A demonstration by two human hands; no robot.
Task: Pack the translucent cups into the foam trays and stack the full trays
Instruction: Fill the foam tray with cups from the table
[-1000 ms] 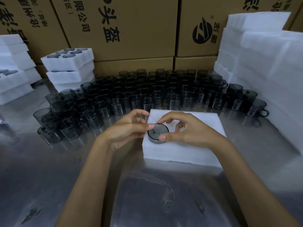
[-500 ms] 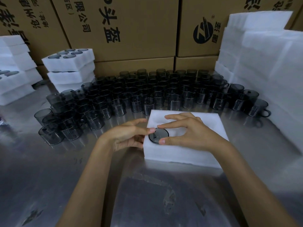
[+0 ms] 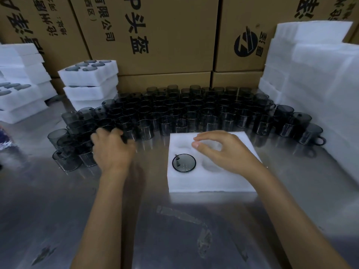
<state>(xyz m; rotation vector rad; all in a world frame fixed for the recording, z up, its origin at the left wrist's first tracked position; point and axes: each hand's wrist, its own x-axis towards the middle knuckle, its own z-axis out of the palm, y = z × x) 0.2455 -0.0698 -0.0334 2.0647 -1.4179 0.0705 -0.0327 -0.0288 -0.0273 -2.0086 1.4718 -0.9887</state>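
A white foam tray (image 3: 211,181) lies on the steel table in front of me. One translucent grey cup (image 3: 184,163) sits sunk in its front left pocket; the other pockets I can see hold nothing. My right hand (image 3: 223,150) hovers over the tray's middle with thumb and fingers loosely curved and apart, holding nothing. My left hand (image 3: 111,148) is out to the left, blurred, its fingers bent down onto the loose cups (image 3: 194,113) that crowd the table behind the tray. The fingertips are hidden among the cups, so a grip cannot be made out.
Stacked foam trays with cups in them (image 3: 89,82) stand at the back left, with more stacks (image 3: 19,94) at the far left edge. A tall pile of foam (image 3: 310,84) lines the right side. Cardboard boxes (image 3: 165,35) wall off the back.
Both hands have let go of the cup, which now sits in its pocket. My left hand swung left to the loose cups. My right hand lifted and shifted right over the tray.
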